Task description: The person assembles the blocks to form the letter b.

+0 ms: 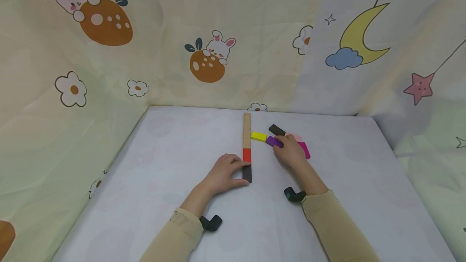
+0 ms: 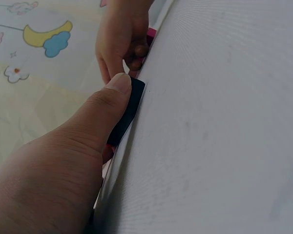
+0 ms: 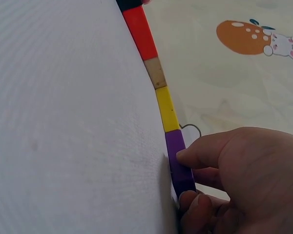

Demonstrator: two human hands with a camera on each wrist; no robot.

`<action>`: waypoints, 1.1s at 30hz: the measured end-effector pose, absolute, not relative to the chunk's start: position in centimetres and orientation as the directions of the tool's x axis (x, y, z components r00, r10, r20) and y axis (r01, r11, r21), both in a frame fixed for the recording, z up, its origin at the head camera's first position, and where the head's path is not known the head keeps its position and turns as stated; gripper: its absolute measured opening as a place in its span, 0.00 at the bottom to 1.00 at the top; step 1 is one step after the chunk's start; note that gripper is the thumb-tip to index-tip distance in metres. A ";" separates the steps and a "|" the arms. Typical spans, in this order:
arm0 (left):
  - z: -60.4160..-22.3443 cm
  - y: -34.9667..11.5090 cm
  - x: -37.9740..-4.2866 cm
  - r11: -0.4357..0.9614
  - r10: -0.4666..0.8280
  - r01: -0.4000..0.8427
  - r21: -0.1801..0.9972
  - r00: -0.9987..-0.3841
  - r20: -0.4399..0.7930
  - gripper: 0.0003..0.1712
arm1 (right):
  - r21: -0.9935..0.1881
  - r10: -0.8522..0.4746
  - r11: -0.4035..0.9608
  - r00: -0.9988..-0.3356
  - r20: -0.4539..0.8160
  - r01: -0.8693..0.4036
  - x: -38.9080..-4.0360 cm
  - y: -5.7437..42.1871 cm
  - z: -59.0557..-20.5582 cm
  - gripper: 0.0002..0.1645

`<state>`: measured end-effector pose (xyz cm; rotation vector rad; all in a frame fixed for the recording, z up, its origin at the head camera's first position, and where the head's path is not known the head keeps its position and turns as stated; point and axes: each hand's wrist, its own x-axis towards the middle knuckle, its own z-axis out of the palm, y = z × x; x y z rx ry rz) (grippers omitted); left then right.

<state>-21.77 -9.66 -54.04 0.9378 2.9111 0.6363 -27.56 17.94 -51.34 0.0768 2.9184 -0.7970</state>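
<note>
A straight column of blocks runs away from me on the white table: a black block (image 1: 247,174) nearest, a red block (image 1: 246,155) behind it, then plain wooden blocks (image 1: 246,130). My left hand (image 1: 223,175) holds the black block between thumb and index finger, the thumb at its near end (image 2: 136,90). A yellow block (image 1: 259,136) branches off rightward from the wooden part. With thumb and fingers, my right hand (image 1: 291,153) pinches a purple block (image 3: 178,156), whose left end meets the yellow one.
Around the right hand lie another black block (image 1: 277,129), a pale pink block (image 1: 295,137) and a magenta block (image 1: 304,150), the last two partly covered by the hand. Printed cloth (image 1: 255,11) stands along the back and sides of the white table (image 1: 164,140).
</note>
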 end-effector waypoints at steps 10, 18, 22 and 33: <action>-54.3 -9.6 -21.9 0.737 0.561 0.552 0.389 -0.821 0.102 0.36 | -0.500 0.012 0.863 -0.993 -0.118 0.070 -27.7 18.0 -51.5 0.31; -54.3 -9.8 -21.7 0.721 0.570 0.566 0.400 -0.813 0.123 0.35 | -0.582 -0.031 0.812 -0.991 -0.128 0.049 -27.3 19.1 -50.6 0.30; -54.0 -9.8 -21.6 0.717 0.571 0.565 0.408 -0.812 0.122 0.35 | -0.594 -0.039 0.805 -0.997 -0.069 0.009 -26.1 20.1 -49.6 0.28; -54.0 -9.7 -21.6 0.715 0.572 0.566 0.411 -0.811 0.122 0.35 | -0.584 -0.042 0.807 -0.995 0.093 -0.089 -23.1 24.9 -50.1 0.21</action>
